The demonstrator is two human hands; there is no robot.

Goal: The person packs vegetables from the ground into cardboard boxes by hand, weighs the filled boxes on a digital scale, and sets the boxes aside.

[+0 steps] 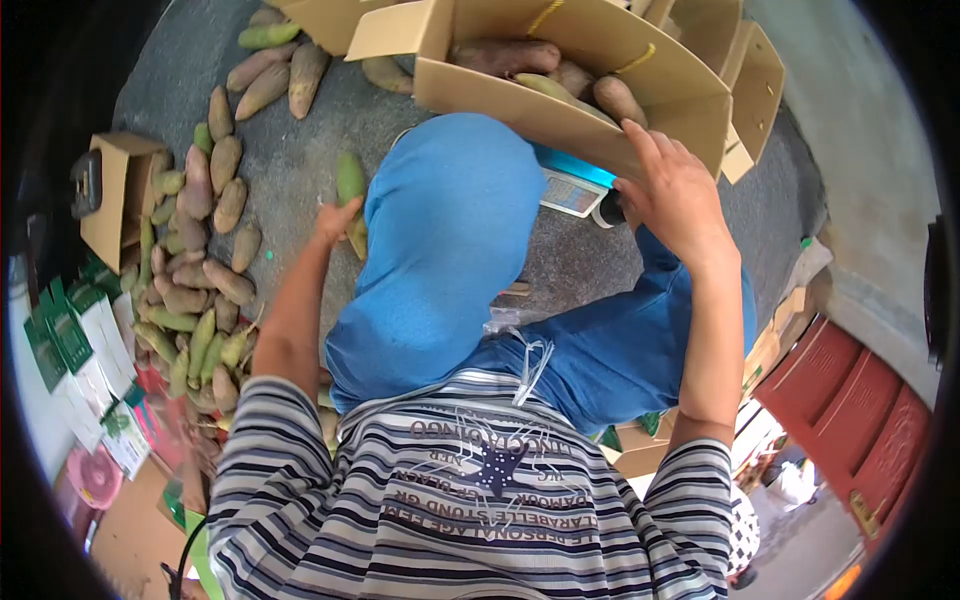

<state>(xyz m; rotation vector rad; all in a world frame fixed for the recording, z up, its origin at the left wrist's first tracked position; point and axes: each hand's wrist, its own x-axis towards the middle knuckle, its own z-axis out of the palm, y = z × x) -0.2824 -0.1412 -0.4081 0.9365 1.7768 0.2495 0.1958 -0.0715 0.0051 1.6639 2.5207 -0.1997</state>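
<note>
My left hand (340, 222) is closed around a long green root vegetable (350, 178), just above the dark tabletop. My right hand (680, 195) lies against the near wall of an open cardboard box (520, 105). Its fingers are stretched, with the fingertips at the rim and the thumb apart, lower down. Several brown and green root vegetables (515, 57) lie inside this box. Under the box shows part of a scale (572, 193) with a light-blue edge. A dark round object by my right thumb is mostly hidden. Blue-clad knees (450, 210) cover the table's middle.
Many brown, pinkish and green root vegetables (195, 290) are heaped on the left of the table. A smaller cardboard box (115, 200) stands beyond them. More open boxes (755, 90) are at the top right. A red door (850, 430) is at the lower right.
</note>
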